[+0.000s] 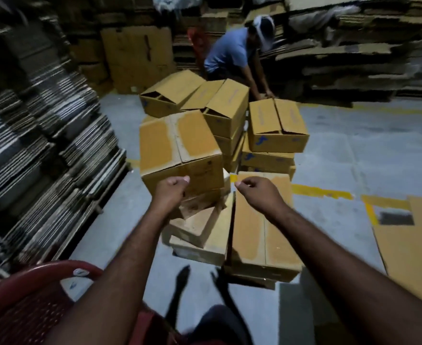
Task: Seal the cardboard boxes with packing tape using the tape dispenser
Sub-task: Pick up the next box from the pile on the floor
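A closed cardboard box [180, 150] sits tilted on top of a heap of boxes in front of me. My left hand [171, 192] is curled at this box's near lower edge, thumb against its side; whether it grips the box I cannot tell. My right hand [254, 192] hovers with loosely curled fingers over a long flat-lying box [259, 235] and holds nothing I can see. Behind them are several more boxes [277, 128], some with unsealed flaps. No tape dispenser is in view.
A person in a blue shirt [227, 53] crouches behind the pile, hands on a box. Stacks of flattened cardboard [35, 135] line the left side and back wall. A flat cardboard sheet [408, 247] lies on the floor at right. A red chair [30, 295] is at lower left.
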`<state>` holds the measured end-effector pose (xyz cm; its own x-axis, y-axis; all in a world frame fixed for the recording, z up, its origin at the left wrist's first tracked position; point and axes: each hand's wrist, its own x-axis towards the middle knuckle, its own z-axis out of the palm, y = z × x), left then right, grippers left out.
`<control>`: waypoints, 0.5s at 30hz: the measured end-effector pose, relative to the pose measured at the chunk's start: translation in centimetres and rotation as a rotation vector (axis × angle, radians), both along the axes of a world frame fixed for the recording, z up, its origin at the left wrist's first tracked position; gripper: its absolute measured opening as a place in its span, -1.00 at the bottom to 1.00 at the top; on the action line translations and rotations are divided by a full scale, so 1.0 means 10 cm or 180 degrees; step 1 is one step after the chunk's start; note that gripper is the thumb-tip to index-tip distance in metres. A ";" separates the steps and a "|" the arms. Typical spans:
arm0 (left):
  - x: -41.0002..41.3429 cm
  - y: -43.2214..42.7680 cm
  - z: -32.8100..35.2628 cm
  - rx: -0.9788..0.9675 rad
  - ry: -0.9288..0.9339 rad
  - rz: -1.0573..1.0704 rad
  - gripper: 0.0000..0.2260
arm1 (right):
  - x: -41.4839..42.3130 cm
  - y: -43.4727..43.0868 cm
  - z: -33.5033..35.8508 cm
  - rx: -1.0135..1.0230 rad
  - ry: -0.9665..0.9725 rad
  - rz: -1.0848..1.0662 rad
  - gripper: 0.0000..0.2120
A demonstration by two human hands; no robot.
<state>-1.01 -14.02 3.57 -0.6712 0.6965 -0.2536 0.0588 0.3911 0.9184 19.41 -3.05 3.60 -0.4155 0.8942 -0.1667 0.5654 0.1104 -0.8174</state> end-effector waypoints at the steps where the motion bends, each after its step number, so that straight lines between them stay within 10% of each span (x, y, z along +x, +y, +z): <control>1: -0.13 0.05 0.00 -0.0054 -0.0015 0.0074 -0.82 | -0.12 0.10 0.00 -0.0042 0.0012 0.0049 -0.66; 9: -1.26 0.63 -0.38 -0.0198 0.0272 0.0769 -0.88 | -1.26 1.04 -0.31 -0.0271 -0.0143 0.0218 -0.44; 15: -2.16 1.18 -1.00 -0.1096 0.0294 0.1011 -0.42 | -2.04 1.91 -0.88 -0.0435 -0.0588 -0.0105 -0.33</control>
<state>-22.61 -2.18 -6.48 -0.8679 0.3390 -0.3631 -0.0378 0.6837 0.7288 -1.04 16.01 -5.20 -0.3376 0.8707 -0.3577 0.7084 -0.0152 -0.7056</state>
